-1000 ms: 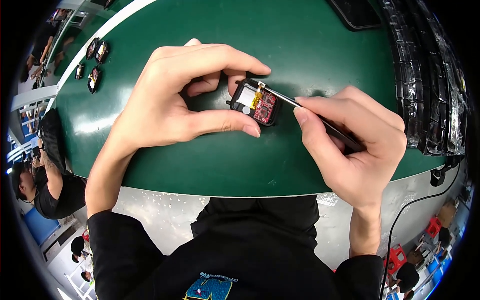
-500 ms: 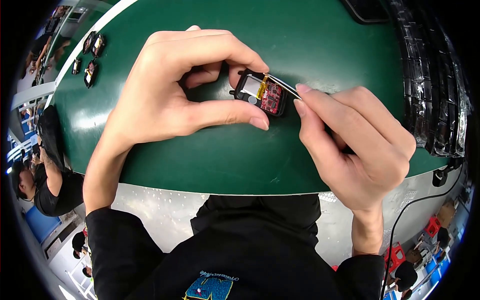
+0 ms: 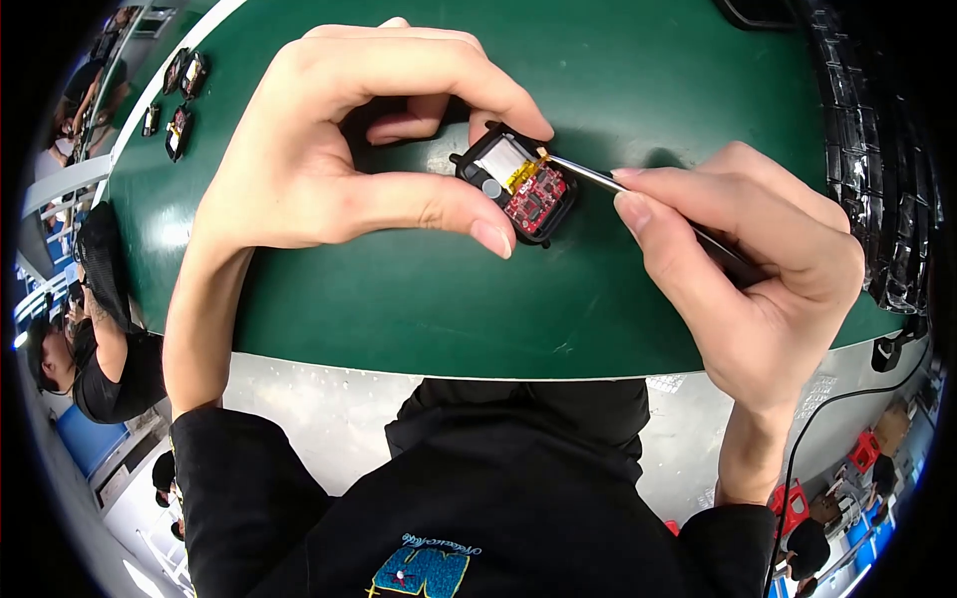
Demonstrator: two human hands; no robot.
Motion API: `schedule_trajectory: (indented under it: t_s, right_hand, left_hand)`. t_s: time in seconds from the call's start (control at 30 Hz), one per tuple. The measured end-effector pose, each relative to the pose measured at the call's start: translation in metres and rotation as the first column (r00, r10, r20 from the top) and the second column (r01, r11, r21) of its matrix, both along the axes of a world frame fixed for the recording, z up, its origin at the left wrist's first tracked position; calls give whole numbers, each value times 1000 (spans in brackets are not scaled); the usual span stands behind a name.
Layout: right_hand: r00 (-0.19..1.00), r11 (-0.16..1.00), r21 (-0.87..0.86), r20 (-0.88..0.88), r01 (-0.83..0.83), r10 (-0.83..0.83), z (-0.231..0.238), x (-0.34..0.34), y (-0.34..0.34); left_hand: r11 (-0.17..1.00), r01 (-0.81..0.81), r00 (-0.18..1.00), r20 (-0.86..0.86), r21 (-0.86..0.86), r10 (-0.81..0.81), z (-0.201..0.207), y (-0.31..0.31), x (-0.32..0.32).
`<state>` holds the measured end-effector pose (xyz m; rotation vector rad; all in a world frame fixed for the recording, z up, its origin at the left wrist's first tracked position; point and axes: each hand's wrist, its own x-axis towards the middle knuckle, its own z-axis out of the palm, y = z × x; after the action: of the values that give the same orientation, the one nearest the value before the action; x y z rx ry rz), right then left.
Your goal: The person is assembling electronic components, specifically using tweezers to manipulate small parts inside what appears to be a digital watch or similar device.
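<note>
Between the thumb and fingers of my left hand sits a small black device case, its inside facing up. In it I see a silver battery, yellow tape, a red circuit board and a small round grey part. My right hand pinches a pair of slim metal tweezers, whose dark rear end shows below the fingers. The tweezer tip is at the case's upper right edge, beside a small gold-coloured piece; whether it grips that piece I cannot tell.
Several similar small open cases lie at the green table's far left. Black trays wrapped in clear film stand along the right side. A dark object lies at the far right edge. A co-worker sits at left.
The case has turned clockwise in my left hand. My right hand has moved right and tilted, showing more of the tweezers, with their tip still at the case's edge.
</note>
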<state>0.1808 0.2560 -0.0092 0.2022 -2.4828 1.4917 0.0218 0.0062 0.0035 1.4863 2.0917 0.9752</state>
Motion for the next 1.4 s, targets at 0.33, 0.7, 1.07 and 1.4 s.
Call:
schedule_trajectory:
  t_s: [0.33,0.7,1.07,1.4]
  right_hand:
    - [1000,1000,25,-14,-3,3,0,-1,-3]
    - [1000,998,64,-2,5,-5,1,-1,-3]
    - [1000,998,67,-10,-17,17,2,-1,-1]
    - [994,996,92,-110,6,4,-4,3,-6]
  left_hand:
    - [997,78,993,-85,2,-77,2,2,-2]
    - [985,153,974,-184,85,-135,-3,4,-4]
    - [988,125,978,-181,93,-106,-4,4,0]
    - [992,89,988,-132,86,-78,-4,4,5]
